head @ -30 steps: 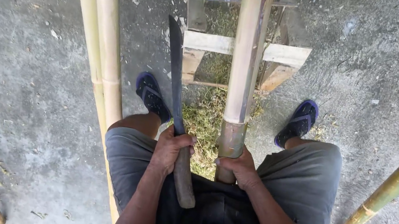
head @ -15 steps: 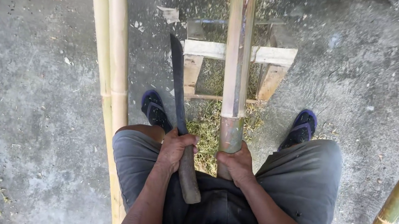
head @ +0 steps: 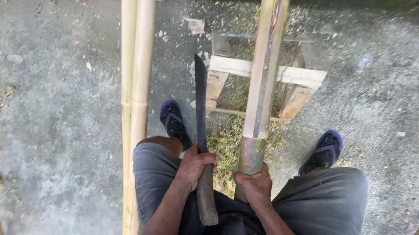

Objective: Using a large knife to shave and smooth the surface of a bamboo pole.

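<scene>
Bamboo: short green-tan pole section (head: 264, 70) stood upright between knees, right hand (head: 253, 185) clenched at base. Dark long-bladed machete (head: 201, 107) just left of pole, gripped by left hand (head: 195, 168). Best struck squarely on pole's top, clear of fingers.

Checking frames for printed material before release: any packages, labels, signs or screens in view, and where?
None in view. Only bare things: long dark machete in the left hand, upright yellow-green bamboo section held by the right hand, pale wooden stand behind it, loose bamboo poles on grey concrete.
</scene>
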